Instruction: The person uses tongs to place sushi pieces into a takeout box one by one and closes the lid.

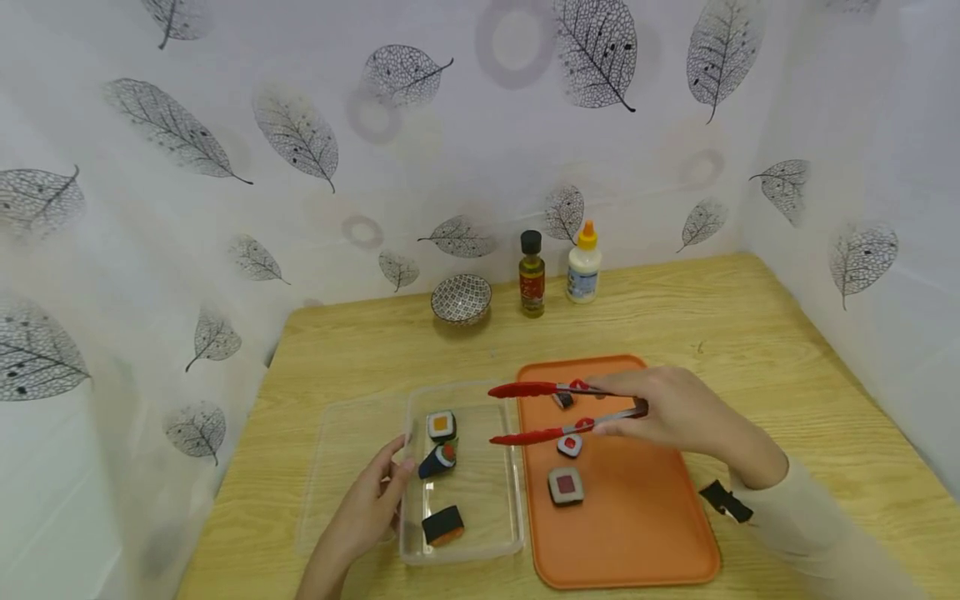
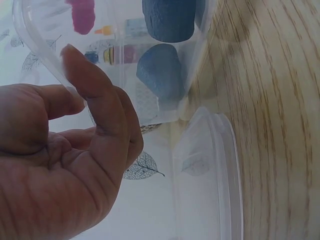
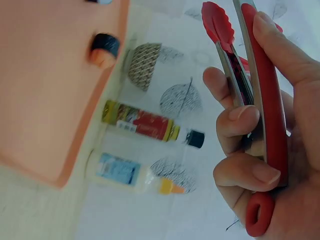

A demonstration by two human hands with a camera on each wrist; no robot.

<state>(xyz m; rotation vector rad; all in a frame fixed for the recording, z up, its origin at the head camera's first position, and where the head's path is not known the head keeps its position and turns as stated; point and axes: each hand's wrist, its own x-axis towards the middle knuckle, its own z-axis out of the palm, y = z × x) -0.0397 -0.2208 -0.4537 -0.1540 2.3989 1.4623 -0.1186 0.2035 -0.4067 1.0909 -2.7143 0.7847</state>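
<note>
My left hand holds the left rim of a clear plastic container, thumb and fingers at its wall. Inside lie an orange-centred sushi roll, a dark cone-shaped hand roll and a black-wrapped piece with an orange underside. Above the container's right edge and the orange tray, my right hand grips red-tipped tongs. The tongs' arms are spread, with nothing between their tips. On the tray are a large roll, a small red-centred roll and a piece partly hidden behind the tongs.
A clear lid lies left of the container. Along the back stand a patterned bowl, a dark-capped bottle and a white bottle with a yellow-orange cap. A black object sits by the right forearm.
</note>
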